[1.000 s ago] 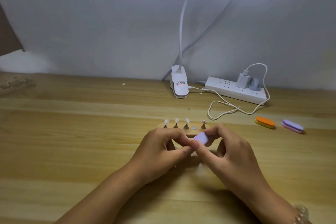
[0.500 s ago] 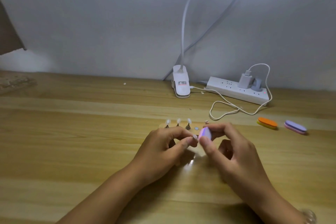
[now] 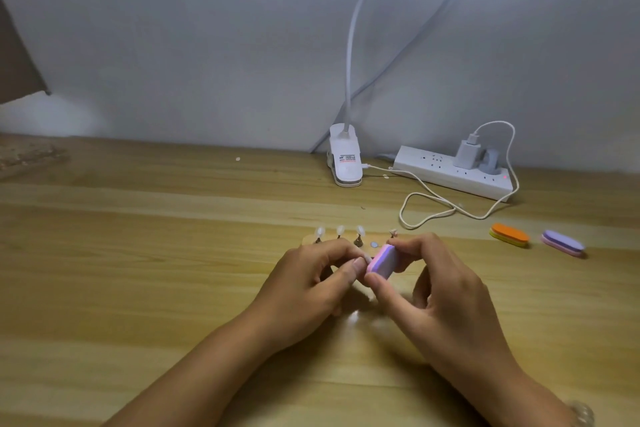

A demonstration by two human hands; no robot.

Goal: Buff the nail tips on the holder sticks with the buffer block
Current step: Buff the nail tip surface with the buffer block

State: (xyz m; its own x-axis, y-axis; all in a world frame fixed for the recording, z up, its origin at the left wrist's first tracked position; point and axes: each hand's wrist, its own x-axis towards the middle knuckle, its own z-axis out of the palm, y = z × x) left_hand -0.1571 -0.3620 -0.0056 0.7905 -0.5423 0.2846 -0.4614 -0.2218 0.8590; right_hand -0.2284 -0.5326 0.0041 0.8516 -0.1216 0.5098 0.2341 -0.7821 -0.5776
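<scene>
The desk (image 3: 138, 288) is broad pale wood. A power strip (image 3: 450, 177) and a lamp clip (image 3: 344, 163) sit at the back by the wall, and an orange block (image 3: 509, 234) and a lilac block (image 3: 562, 243) lie off to the right.

Near the person, both hands meet just above the wood. The right hand (image 3: 440, 302) pinches the buffer (image 3: 382, 262) between thumb and forefinger. The left hand (image 3: 304, 288) has its fingers curled tight on something small. I take it for a stick pulled from the stand (image 3: 308, 238), though only a pale tip (image 3: 366, 257) peeks out at the fingertips.

A second ago the buffer lay flatter across those fingertips. It then swung up on edge, and now it sits tilted with its face against the tip. To me that reads as a stroke under way, so this tip is mid-buff.

The buffer is a small rounded block, pink layered on lilac.

Behind the hands the stand holds three sticks (image 3: 340, 231) with pale tips and a fourth (image 3: 393, 233) further right. A bare socket (image 3: 374, 245) sits in the gap between them. Whether those tips are already buffed I can't tell.
</scene>
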